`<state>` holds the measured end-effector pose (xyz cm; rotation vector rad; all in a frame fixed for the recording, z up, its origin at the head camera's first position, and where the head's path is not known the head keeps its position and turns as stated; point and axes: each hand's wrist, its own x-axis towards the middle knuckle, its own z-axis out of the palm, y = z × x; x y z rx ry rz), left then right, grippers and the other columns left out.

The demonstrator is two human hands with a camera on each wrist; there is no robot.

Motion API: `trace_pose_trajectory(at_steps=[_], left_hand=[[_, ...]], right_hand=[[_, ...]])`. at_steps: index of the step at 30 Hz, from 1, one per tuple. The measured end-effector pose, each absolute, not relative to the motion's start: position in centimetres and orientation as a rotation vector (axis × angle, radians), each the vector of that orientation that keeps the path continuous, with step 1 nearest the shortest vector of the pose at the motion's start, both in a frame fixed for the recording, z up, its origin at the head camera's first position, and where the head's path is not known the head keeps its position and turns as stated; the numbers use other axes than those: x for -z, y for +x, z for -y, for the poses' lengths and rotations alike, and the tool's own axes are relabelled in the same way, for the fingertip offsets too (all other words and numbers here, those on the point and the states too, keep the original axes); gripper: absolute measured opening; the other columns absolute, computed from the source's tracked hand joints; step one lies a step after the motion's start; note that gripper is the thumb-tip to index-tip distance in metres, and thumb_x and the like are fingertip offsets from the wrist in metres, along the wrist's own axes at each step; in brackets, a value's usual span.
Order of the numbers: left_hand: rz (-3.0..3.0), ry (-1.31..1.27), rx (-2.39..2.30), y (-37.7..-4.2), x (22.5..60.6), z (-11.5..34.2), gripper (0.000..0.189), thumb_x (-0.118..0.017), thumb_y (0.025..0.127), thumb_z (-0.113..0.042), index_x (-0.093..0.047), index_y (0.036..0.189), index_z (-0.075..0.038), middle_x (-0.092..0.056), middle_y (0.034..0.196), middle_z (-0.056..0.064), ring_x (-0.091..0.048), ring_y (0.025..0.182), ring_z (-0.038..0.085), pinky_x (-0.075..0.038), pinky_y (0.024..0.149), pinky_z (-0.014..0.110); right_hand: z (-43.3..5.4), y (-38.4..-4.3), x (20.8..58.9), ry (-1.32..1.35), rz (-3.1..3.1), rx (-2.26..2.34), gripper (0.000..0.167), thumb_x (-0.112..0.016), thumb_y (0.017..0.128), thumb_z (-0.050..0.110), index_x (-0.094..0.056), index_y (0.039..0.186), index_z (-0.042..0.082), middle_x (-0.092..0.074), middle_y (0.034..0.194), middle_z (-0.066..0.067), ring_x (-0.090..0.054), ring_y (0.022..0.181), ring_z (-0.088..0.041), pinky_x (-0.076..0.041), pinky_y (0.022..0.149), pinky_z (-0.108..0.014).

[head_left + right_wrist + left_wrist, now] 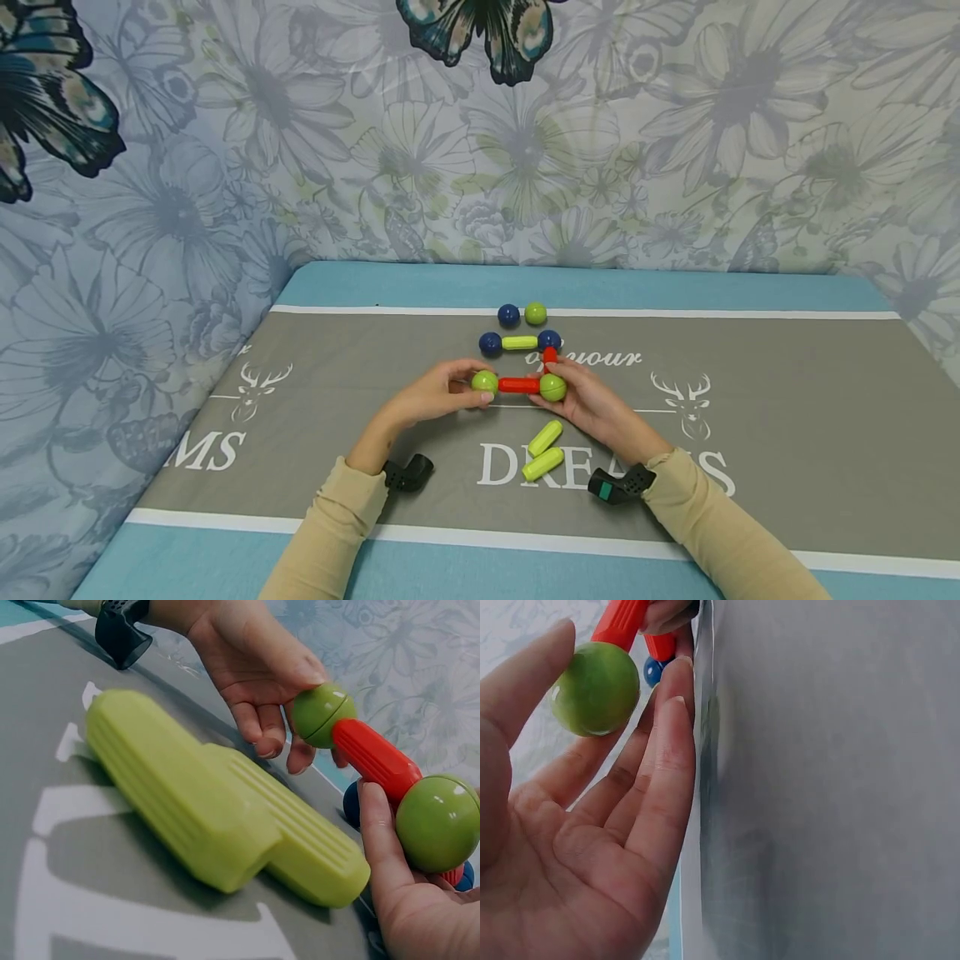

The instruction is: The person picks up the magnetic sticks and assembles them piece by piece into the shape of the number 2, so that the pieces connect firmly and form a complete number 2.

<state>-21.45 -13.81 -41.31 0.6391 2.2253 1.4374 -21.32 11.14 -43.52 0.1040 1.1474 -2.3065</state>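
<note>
Red rod (519, 385) lies crosswise, left green ball (484, 381) to right green ball (552, 387).
We see left hand (437, 392) pinching the former, right hand (592, 404) gripping the latter; second red rod (550, 357) runs away to navy ball (549, 338).

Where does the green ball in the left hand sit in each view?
Head: green ball just below centre, in the left hand.
Left wrist: green ball at upper left.
Right wrist: green ball above and right of centre.
Shared landmark: the red stick touching it.
</note>
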Motion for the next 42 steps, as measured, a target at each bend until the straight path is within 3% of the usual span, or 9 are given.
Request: trace_pose_trajectory(at_steps=[7, 16, 23, 26, 30, 35, 42], left_hand=[[-2.179, 0.658, -1.332, -21.4, 41.7, 13.6, 0.020, -0.065, 0.089, -0.016, -0.061, 0.099, 0.002, -0.065, 0.084, 0.006, -0.060, 0.075, 0.020, -0.047, 0.065, 0.030], [-1.977, 0.816, -1.105, -20.6, 40.4, 12.8, 0.019, -0.059, 0.093, -0.011, -0.066, 0.097, 0.006, -0.067, 0.082, 0.007, -0.064, 0.073, 0.019, -0.052, 0.069, 0.031], [-2.492, 0.892, -0.797, -17.7, 39.4, 8.1, 0.024, -0.068, 0.088, -0.024, -0.068, 0.101, -0.004, -0.058, 0.068, -0.006, -0.052, 0.057, 0.008, -0.044, 0.053, 0.022], [-2.744, 0.849, -0.599, -16.4, 39.8, 6.0, 0.029, -0.070, 0.085, -0.033, -0.067, 0.099, -0.007, -0.056, 0.070, -0.007, -0.051, 0.058, 0.008, -0.043, 0.052, 0.022], [-2.895, 0.839, -0.397, -15.6, 40.4, 4.9, 0.026, -0.073, 0.082, -0.035, -0.060, 0.087, -0.012, -0.050, 0.071, -0.005, -0.048, 0.060, 0.011, -0.040, 0.050, 0.024], [-2.781, 0.884, -0.533, -16.1, 40.2, 5.7, 0.017, -0.074, 0.082, -0.023, -0.061, 0.079, -0.012, -0.047, 0.066, -0.005, -0.044, 0.057, 0.010, -0.037, 0.049, 0.022], [-2.415, 0.880, -1.022, -17.7, 38.6, 8.5, 0.011, -0.070, 0.085, -0.012, -0.063, 0.089, -0.005, -0.059, 0.078, -0.003, -0.055, 0.071, 0.010, -0.048, 0.066, 0.022]], right_hand=[[-11.2, -21.5, 43.5, 0.153, -1.110, 2.324, 0.051, -0.035, 0.101, 0.012, -0.014, 0.146, 0.001, -0.030, 0.132, -0.021, -0.055, 0.099, -0.024, -0.045, 0.090, -0.037], [-11.3, -21.6, 43.6, 0.135, -1.121, 2.332, 0.039, -0.035, 0.101, 0.011, -0.022, 0.136, 0.002, -0.042, 0.116, -0.017, -0.057, 0.096, -0.023, -0.047, 0.088, -0.038], [-11.3, -21.6, 43.6, 0.103, -1.135, 2.321, 0.043, -0.035, 0.101, 0.012, -0.019, 0.139, 0.001, -0.048, 0.110, -0.015, -0.057, 0.096, -0.021, -0.047, 0.087, -0.037], [-11.3, -21.5, 43.5, 0.094, -1.143, 2.320, 0.045, -0.035, 0.101, 0.012, -0.016, 0.140, 0.001, -0.050, 0.108, -0.013, -0.058, 0.095, -0.020, -0.047, 0.087, -0.036], [-11.4, -21.5, 43.5, 0.077, -1.157, 2.315, 0.048, -0.034, 0.101, 0.013, -0.012, 0.142, 0.001, -0.054, 0.103, -0.011, -0.058, 0.095, -0.019, -0.048, 0.086, -0.036], [-11.3, -21.5, 43.7, 0.079, -1.141, 2.315, 0.047, -0.035, 0.101, 0.013, -0.014, 0.142, 0.001, -0.056, 0.102, -0.011, -0.058, 0.095, -0.020, -0.048, 0.085, -0.036], [-11.2, -21.5, 43.8, 0.092, -1.140, 2.317, 0.041, -0.035, 0.101, 0.012, -0.018, 0.137, 0.003, -0.053, 0.104, -0.012, -0.057, 0.095, -0.022, -0.048, 0.086, -0.036]])
